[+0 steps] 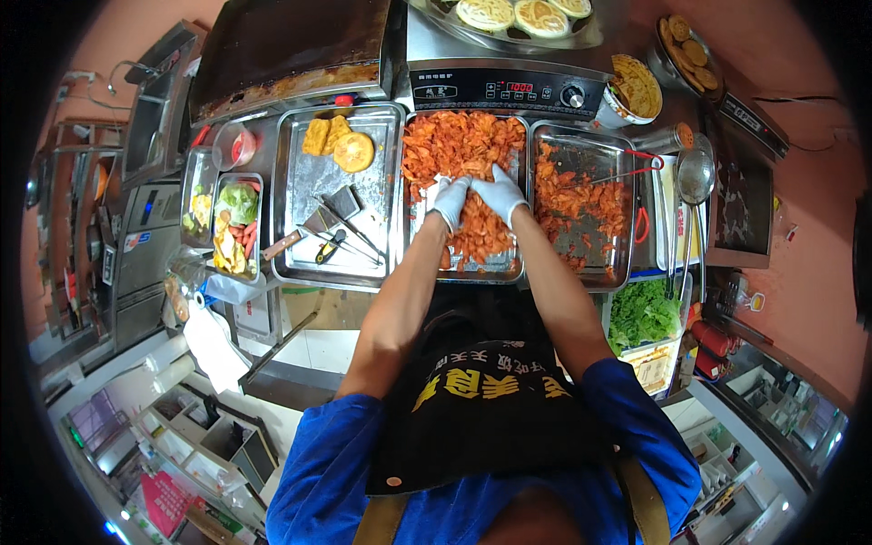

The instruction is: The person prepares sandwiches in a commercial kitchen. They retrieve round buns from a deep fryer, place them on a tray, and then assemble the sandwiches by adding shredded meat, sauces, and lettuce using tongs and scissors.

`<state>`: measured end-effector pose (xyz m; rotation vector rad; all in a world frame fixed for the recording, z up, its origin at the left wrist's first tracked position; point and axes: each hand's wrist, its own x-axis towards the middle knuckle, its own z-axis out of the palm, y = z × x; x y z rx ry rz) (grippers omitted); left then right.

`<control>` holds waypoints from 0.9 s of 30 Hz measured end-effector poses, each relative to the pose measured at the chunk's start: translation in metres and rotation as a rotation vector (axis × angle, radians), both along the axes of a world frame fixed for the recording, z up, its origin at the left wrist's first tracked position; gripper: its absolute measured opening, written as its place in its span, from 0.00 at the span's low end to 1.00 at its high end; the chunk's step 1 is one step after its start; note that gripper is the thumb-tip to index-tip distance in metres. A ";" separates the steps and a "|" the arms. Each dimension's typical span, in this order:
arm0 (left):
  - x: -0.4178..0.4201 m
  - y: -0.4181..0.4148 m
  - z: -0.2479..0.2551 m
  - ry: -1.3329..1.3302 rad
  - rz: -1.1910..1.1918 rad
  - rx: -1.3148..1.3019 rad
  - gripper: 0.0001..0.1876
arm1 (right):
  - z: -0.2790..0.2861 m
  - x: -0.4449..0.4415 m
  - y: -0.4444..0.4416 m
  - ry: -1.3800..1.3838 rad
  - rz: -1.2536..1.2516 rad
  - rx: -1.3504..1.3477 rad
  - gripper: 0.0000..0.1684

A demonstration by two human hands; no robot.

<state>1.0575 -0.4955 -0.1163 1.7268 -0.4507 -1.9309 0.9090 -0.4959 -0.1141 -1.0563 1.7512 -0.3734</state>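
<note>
Both my hands wear pale disposable gloves and meet over the middle steel tray [519, 266], which holds red-sauced meat pieces [463, 139]. My left hand [449, 203] lies on the meat, its fingers slanting toward the right hand. My right hand [501, 194] touches it near the fingertips, thumb side inward. Meat shows between and below the hands; a bare strip of tray bottom lies beside the left one. Whether the fingers grip any pieces is hidden. Just right, another tray [586, 160] holds more of the red meat and red-handled tongs [640, 169].
To the left, a tray [293, 197] holds fried patties [353, 151], a scraper [330, 211] and tongs. Beyond it are containers of lettuce and sausages [246, 238]. An induction cooker [511, 88] and griddle [293, 48] stand behind. Ladles [696, 177] and lettuce [644, 313] are at right.
</note>
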 end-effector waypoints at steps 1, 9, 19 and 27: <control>0.005 0.015 -0.034 0.033 0.071 -0.153 0.40 | -0.001 0.003 0.012 -0.075 0.015 -0.032 0.54; 0.031 0.094 0.040 -0.051 -0.027 -0.498 0.19 | 0.075 0.001 0.092 -0.093 0.202 -0.510 0.24; 0.080 0.094 0.045 -0.792 -0.418 -0.491 0.18 | 0.071 -0.035 0.077 0.053 0.258 -0.248 0.31; 0.042 0.043 -0.013 -0.520 -0.370 -0.363 0.23 | 0.039 0.008 0.016 -0.259 0.374 0.012 0.28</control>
